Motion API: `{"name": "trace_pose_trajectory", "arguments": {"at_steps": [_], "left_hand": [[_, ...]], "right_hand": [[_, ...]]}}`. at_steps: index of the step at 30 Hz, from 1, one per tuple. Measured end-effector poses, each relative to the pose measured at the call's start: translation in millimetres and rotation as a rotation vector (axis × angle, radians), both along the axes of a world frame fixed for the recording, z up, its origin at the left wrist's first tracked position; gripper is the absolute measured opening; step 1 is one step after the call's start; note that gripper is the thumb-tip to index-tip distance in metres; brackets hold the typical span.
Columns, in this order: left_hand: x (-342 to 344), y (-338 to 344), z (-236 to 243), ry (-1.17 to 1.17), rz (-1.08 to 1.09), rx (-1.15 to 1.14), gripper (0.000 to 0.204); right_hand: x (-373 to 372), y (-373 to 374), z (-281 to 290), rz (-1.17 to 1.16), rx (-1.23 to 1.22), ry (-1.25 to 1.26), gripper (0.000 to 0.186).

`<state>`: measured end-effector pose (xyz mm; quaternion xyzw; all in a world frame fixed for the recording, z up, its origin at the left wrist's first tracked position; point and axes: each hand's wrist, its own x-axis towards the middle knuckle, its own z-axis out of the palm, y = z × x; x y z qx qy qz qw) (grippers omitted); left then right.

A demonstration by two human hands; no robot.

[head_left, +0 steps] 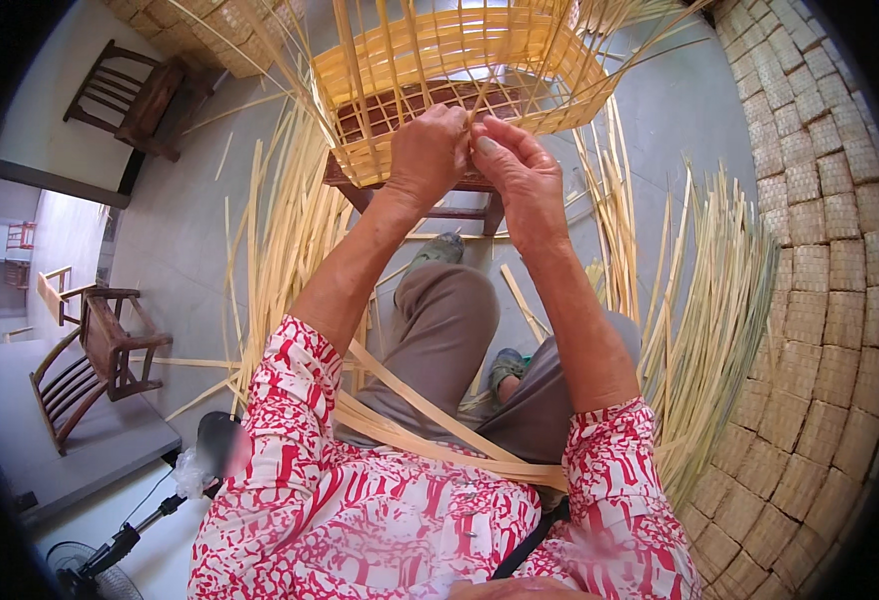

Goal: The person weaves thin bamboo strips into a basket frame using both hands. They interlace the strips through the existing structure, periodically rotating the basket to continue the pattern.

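A half-woven basket of yellow bamboo strips stands in front of me on a reddish-brown wooden seat, with long loose ends sticking up and out from it. At the middle of its near side my hands meet, almost touching. My left hand is closed, knuckles up, at the basket's near edge; its fingertips are partly hidden. My right hand pinches at the same spot with thumb and forefinger. A narrow bamboo strip seems to run between the fingers. Several flat pale strips lie across my lap.
Long loose strips cover the floor to the left, with a greener bundle at the right. Blocks of woven matting are stacked along the right side. Wooden chairs stand at the left, near a black fan.
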<state>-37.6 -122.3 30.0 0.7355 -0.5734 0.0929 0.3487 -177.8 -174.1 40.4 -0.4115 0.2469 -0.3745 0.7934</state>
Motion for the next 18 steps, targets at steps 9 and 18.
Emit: {"name": "trace_pose_trajectory", "arguments": {"at_steps": [9,18], "left_hand": [[18.1,39.6,-2.4,0.05,-0.065,0.034,0.009],[16.5,54.4,-8.8,0.18,-0.113,0.012,0.007]], "right_hand": [[-46.7,-38.7,-60.2,-0.046,0.529,-0.099,0.017],[-42.1,-47.1,-66.5,-0.195,0.423,-0.209,0.011]]}}
